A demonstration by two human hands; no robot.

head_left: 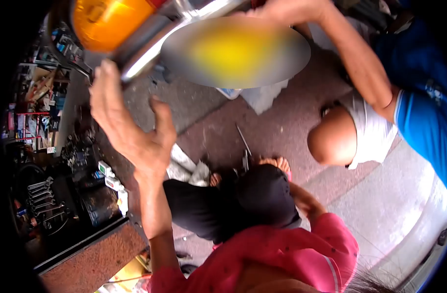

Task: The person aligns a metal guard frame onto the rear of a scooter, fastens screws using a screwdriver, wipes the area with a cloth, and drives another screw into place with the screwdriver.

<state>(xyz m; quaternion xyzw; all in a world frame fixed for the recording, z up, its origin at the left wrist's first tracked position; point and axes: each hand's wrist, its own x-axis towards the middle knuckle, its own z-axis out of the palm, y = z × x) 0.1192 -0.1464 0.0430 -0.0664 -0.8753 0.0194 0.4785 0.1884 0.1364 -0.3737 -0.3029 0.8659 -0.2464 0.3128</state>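
Note:
My left hand is raised at the left with its fingers stretched out and the thumb apart. Its fingertips are close to the lower end of a chrome tube, beneath an orange lamp; whether they touch is unclear. Nothing shows in the palm. My right forearm reaches down beside my dark-clothed knee, which hides the fingers of my right hand. A blurred patch covers part of the vehicle at the top.
At the right a co-worker in a blue shirt reaches an arm to the vehicle's top. A thin rod lies on the floor near my foot. Wrenches and small bottles are at the left. A white cloth lies near my leg.

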